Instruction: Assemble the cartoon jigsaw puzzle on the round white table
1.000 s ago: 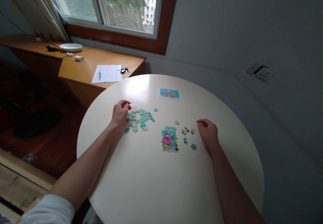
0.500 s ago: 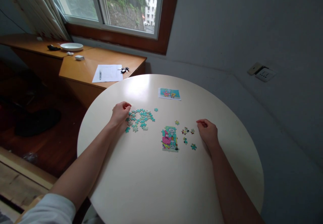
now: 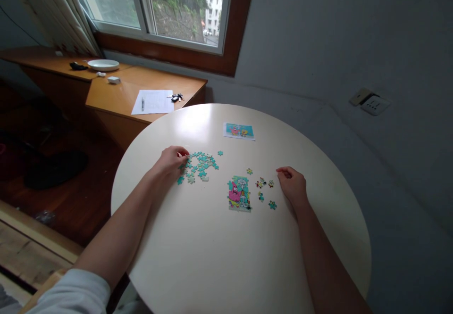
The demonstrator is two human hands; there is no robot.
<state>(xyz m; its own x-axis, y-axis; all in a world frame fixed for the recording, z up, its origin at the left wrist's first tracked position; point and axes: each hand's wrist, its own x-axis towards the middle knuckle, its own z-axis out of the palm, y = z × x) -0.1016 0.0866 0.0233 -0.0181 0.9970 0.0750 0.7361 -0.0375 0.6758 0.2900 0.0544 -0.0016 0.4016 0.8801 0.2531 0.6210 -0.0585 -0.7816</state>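
Observation:
My left hand [image 3: 173, 158] is at the left edge of a loose pile of turquoise jigsaw pieces [image 3: 202, 163]. Its fingers are pinched together over the outermost pieces, and whatever may be between them is hidden. To the right of the pile lies a partly joined jigsaw [image 3: 239, 194] with a pink starfish figure and a pale blue figure. My right hand [image 3: 292, 185] rests on the table with its fingers curled in and nothing seen in them. Beside it several loose patterned pieces [image 3: 261, 183] are scattered, with a turquoise and yellow piece [image 3: 272, 205] nearer to me.
A printed reference picture [image 3: 239, 131] lies towards the back of the round white table [image 3: 212, 257]. Beyond it, a wooden desk [image 3: 123, 87] carries paper [image 3: 155, 102], keys [image 3: 176, 97] and a white plate [image 3: 103, 65]. A wall stands close on the right.
My left hand has shifted slightly right, its fingers reaching further over the edge of the piece pile. My right hand stays in place. The view has moved a little.

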